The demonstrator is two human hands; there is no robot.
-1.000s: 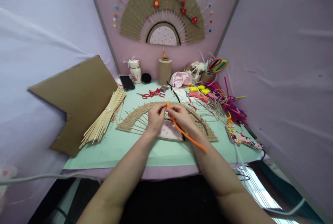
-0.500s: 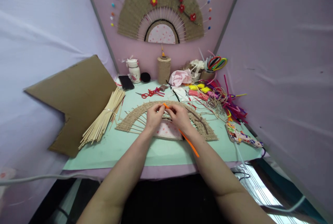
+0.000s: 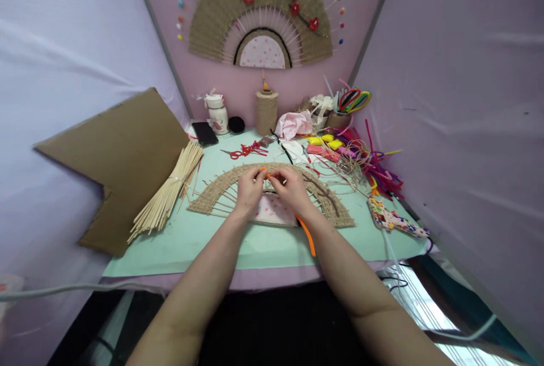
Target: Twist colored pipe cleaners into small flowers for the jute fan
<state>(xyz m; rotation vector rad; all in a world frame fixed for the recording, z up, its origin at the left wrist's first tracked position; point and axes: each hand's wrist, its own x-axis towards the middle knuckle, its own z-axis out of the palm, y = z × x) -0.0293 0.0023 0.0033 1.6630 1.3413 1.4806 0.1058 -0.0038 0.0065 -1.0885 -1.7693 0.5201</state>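
A half-round jute fan with wooden ribs lies on the mint green mat. Both my hands meet over its middle. My left hand pinches the orange tip of an orange pipe cleaner between thumb and fingers. My right hand is closed on the same pipe cleaner a little further along, and its free end trails back under my right wrist toward me. A pink dotted semicircle of the fan shows beneath my hands.
A bundle of wooden sticks and a cardboard sheet lie left. Red scissors, a twine spool, a white bottle, a phone and pipe cleaners crowd the back and right. A patterned glue gun lies right. A finished fan hangs behind.
Both hands slid slightly away from me over the fan. The orange pipe cleaner was drawn forward through my fingers, so less of it trails behind my right wrist.
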